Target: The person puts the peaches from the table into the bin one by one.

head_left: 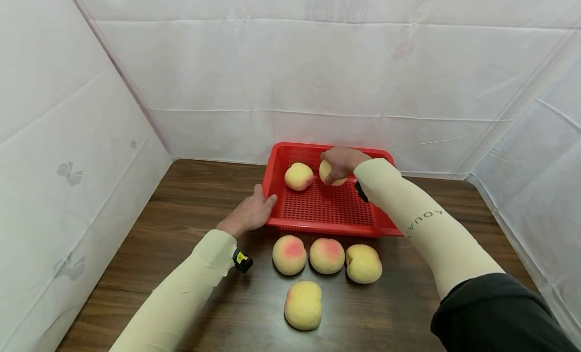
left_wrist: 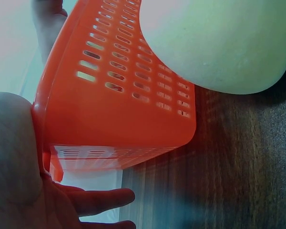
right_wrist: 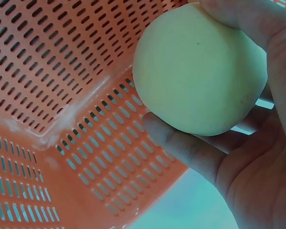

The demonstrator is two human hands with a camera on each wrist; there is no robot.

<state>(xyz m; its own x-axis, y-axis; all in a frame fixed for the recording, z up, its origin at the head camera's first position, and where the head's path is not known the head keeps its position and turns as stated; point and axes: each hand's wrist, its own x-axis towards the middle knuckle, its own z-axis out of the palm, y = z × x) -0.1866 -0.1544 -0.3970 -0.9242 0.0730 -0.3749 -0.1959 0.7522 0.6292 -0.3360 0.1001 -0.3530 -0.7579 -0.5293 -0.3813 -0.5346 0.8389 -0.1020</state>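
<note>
At the back of the table stands a red plastic basket (head_left: 327, 224) with slotted walls. My right hand (head_left: 343, 162) reaches inside it and holds a yellow peach (right_wrist: 195, 71), fingers and thumb curled around the fruit near the far wall. Another peach (head_left: 298, 176) lies on the basket floor to the left. With my left hand (head_left: 250, 211) I grip the basket's left side near the front corner, thumb over the rim (left_wrist: 46, 90) and fingers down along the outside.
Just in front of the basket, three peaches sit in a row: left (head_left: 289, 255), middle (head_left: 327, 256) and right (head_left: 363, 264). One more peach (head_left: 303, 305) lies nearer on the dark wooden table (head_left: 204, 190). White sheeting (head_left: 317, 79) rises behind and at both sides.
</note>
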